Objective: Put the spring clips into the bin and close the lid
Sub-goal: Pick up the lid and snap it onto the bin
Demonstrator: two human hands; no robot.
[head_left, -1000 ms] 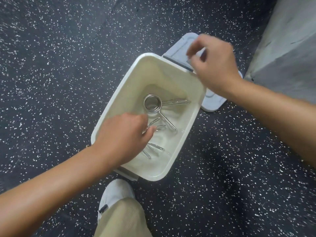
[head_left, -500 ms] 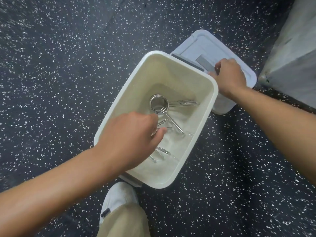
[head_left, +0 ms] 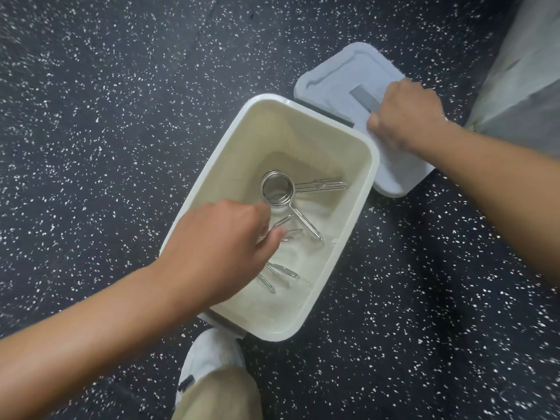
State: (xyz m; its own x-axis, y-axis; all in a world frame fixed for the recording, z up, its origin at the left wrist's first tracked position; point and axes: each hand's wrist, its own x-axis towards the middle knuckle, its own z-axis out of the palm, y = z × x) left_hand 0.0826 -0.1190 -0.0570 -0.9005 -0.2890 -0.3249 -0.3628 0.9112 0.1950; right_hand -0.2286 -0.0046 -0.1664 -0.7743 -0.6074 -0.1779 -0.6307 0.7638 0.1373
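The bin (head_left: 362, 189) stood open on a dark speckled floor (head_left: 121, 116), the clips (head_left: 277, 192) lying inside it. The left hand (head_left: 218, 253) reached in with fingers curled (its grip could not be determined). The right hand (head_left: 407, 116) clasped the lid (head_left: 336, 77), which lay beside the bin near a grey block (head_left: 527, 86).

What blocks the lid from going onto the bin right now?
The left hand is inside the open bin, above the spring clips, so it crosses the rim. The right hand grips the lid, which lies on the floor beside the bin. Nothing else is in the way.
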